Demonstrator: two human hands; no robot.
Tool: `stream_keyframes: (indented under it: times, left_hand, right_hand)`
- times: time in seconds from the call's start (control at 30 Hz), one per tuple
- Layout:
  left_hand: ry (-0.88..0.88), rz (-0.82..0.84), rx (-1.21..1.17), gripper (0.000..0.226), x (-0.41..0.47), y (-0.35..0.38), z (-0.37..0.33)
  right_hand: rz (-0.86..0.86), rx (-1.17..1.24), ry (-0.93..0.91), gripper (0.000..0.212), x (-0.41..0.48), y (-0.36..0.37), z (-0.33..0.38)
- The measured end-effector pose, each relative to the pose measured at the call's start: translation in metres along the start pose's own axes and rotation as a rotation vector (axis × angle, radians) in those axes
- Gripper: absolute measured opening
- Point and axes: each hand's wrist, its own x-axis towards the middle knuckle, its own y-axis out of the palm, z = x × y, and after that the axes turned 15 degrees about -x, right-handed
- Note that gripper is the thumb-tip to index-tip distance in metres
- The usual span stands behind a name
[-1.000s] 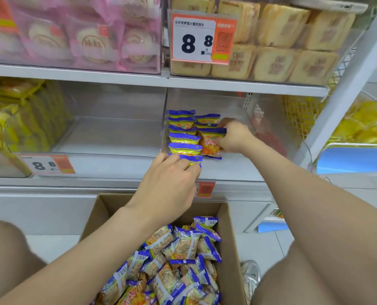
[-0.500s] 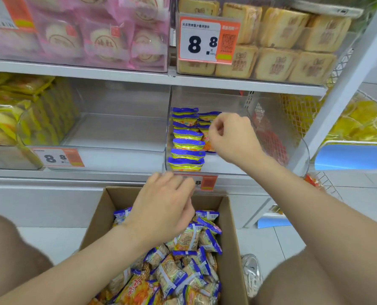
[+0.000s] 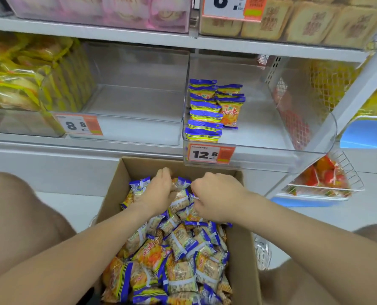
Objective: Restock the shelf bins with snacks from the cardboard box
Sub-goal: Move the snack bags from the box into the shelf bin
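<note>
**Pick step: both hands in the box, grip unconfirmed**

Both hands are down in the cardboard box, at the far end of the loose snack packets.
- Left hand: fingers curled down, tips buried among packets close to the far wall.
- Right hand: curled, knuckles up, thumb side against a packet's crimped edge.
- Neither hand is spread. The wrappers hide the tips, so I can't tell if either has a packet clamped.

Packets vs fingers: they touch, lying directly under both hands. One blue-ended packet sits in the gap between the hands. The rest of the pile runs near, under the forearms.

Target, my read: the clear bin above the 12.8 price tag, just far of the box. It holds a long row along its left wall and a short row touching it on the right.

Doing it well (judgement):
- Grip the packet body, not the seam, because the film looks slick.
- Take a few per hand, all facing the same way, so they land aligned.
- Extend the short row toward the near edge first, then start another row to its right.
- Lift clear of the box's far wall and the bin's front lip, and don't clip the tag.
</note>
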Motion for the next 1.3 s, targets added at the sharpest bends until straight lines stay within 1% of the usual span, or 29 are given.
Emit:
stream_keyframes:
  times: [0.07, 0.17, 0.23, 0.3, 0.4, 0.43, 0.47, 0.53, 0.57, 0.6, 0.63, 0.73, 0.8, 0.83, 0.87, 0.93, 1.0, 1.03, 1.1, 1.13, 1.17, 1.23, 1.3]
  left_hand:
    - [0.002, 0.000, 0.034, 0.040, 0.003, 0.004, 0.001]
    - [-0.014, 0.059, 0.212, 0.040, 0.002, 0.004, -0.002]
    - [-0.001, 0.036, 0.219, 0.039, -0.002, 0.001, -0.011]
    - [-0.017, 0.027, 0.130, 0.042, -0.009, -0.003, -0.026]
    - [-0.143, 0.057, -0.211, 0.044, -0.027, -0.009, -0.053]
    - [-0.165, 0.061, -0.306, 0.045, -0.034, -0.012, -0.062]
    - [-0.162, 0.054, -0.371, 0.045, -0.042, -0.015, -0.072]
    - [-0.084, -0.021, -0.411, 0.049, -0.058, -0.025, -0.091]
    - [-0.031, -0.081, -0.406, 0.053, -0.066, -0.032, -0.101]
    - [0.019, -0.140, -0.402, 0.057, -0.072, -0.040, -0.111]
    - [0.061, -0.190, -0.405, 0.061, -0.077, -0.048, -0.120]
    - [0.229, -0.248, -0.442, 0.069, -0.084, -0.074, -0.139]
    - [0.358, -0.267, -0.433, 0.064, -0.083, -0.090, -0.145]
    - [0.385, -0.276, -0.445, 0.058, -0.082, -0.095, -0.146]
    - [0.371, -0.273, -0.501, 0.051, -0.079, -0.100, -0.147]
    - [0.258, -0.234, -0.752, 0.038, -0.073, -0.107, -0.152]
    - [0.146, -0.217, -0.998, 0.030, -0.066, -0.110, -0.158]
    - [0.123, -0.227, -1.068, 0.027, -0.062, -0.113, -0.160]
    - [0.133, -0.224, -1.161, 0.022, -0.056, -0.118, -0.162]
    - [0.161, -0.221, -1.156, 0.022, -0.053, -0.120, -0.163]
    - [0.198, -0.230, -1.098, 0.023, -0.049, -0.122, -0.162]
    - [0.277, -0.249, -0.934, 0.026, -0.044, -0.127, -0.159]
    - [0.360, -0.242, -0.842, 0.027, -0.040, -0.132, -0.158]
  right_hand:
    - [0.051, -0.054, -0.011, 0.019, 0.005, 0.001, -0.001]
    - [0.122, -0.104, -0.015, 0.014, 0.014, 0.004, -0.005]
    - [0.169, -0.102, 0.009, 0.011, 0.018, 0.006, -0.010]
    - [0.214, -0.072, 0.035, 0.014, 0.021, 0.010, -0.017]
    - [0.249, 0.020, 0.039, 0.013, 0.021, 0.009, -0.030]
    - [0.241, 0.072, 0.042, 0.021, 0.019, 0.004, -0.034]
    - [0.222, 0.141, 0.054, 0.034, 0.015, -0.003, -0.038]
    - [0.186, 0.307, 0.098, 0.056, 0.005, -0.018, -0.045]
    - [0.177, 0.374, 0.107, 0.062, 0.000, -0.025, -0.048]
    - [0.171, 0.435, 0.108, 0.063, -0.007, -0.031, -0.050]
    - [0.166, 0.510, 0.111, 0.058, -0.013, -0.037, -0.052]
    - [0.109, 0.799, 0.131, 0.028, -0.034, -0.054, -0.063]
    - [0.012, 0.955, 0.166, 0.027, -0.043, -0.063, -0.074]
    - [-0.052, 1.025, 0.205, 0.030, -0.045, -0.065, -0.080]
    - [-0.122, 1.100, 0.249, 0.032, -0.047, -0.068, -0.085]
    - [-0.233, 1.290, 0.287, 0.036, -0.048, -0.072, -0.091]
    - [-0.259, 1.428, 0.240, 0.040, -0.049, -0.073, -0.093]
    - [-0.243, 1.421, 0.207, 0.043, -0.050, -0.072, -0.094]
    - [-0.202, 1.265, 0.174, 0.049, -0.051, -0.071, -0.093]
    - [-0.195, 1.193, 0.171, 0.050, -0.051, -0.070, -0.094]
    - [-0.202, 1.150, 0.173, 0.047, -0.050, -0.069, -0.095]
    - [-0.269, 1.133, 0.190, 0.039, -0.048, -0.069, -0.096]
    - [-0.291, 1.132, 0.164, 0.037, -0.047, -0.070, -0.098]
